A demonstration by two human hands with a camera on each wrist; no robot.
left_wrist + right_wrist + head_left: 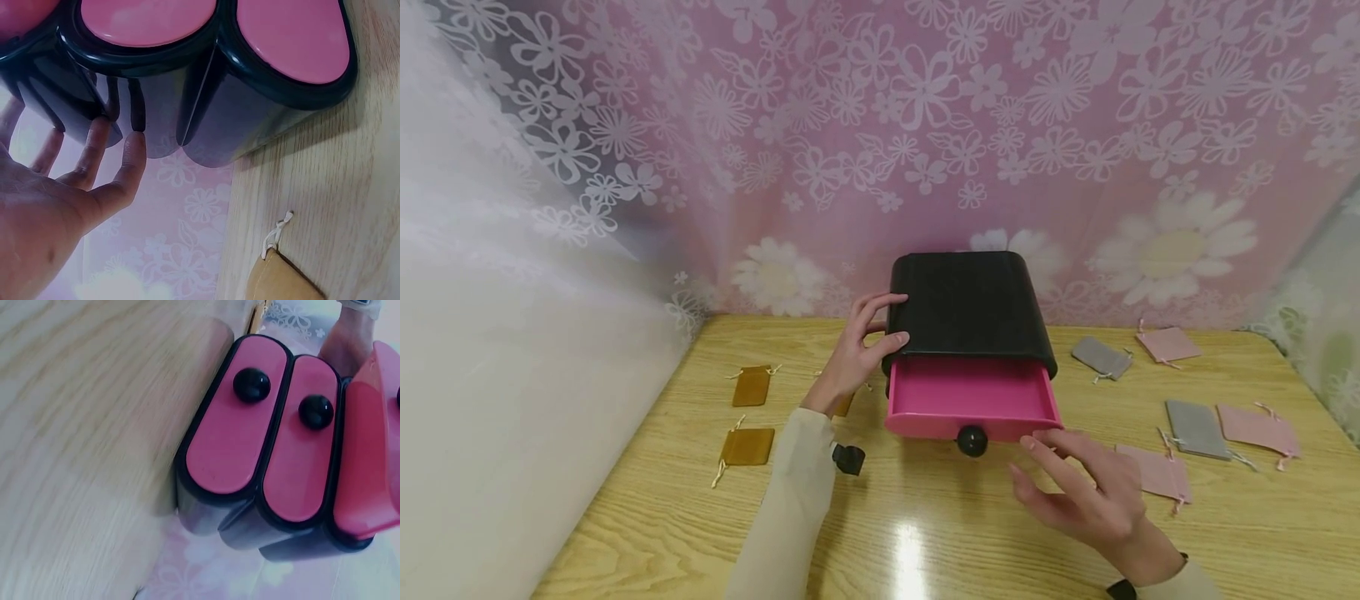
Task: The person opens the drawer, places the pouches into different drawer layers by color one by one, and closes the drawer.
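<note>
A black three-tier drawer cabinet (966, 304) stands at the back of the table. Its top pink drawer (973, 392) is pulled out, and I see only bare pink inside. The two lower pink drawers (237, 437) are pushed in, each with a round black knob. My left hand (853, 354) rests against the cabinet's left side, fingertips and thumb on the black shell. By the right front corner of the pulled-out drawer is my right hand (1090, 487), fingers loosely bent. Its fingertips are near or touching the drawer front, right of the black knob (972, 442); contact is unclear.
Mustard drawstring pouches (748, 447) lie left of the cabinet, one partly hidden behind the left arm. Grey pouches (1197, 428) and pink pouches (1258, 427) lie to the right. Behind the wooden table (925, 517) hangs a flowered curtain (880, 167).
</note>
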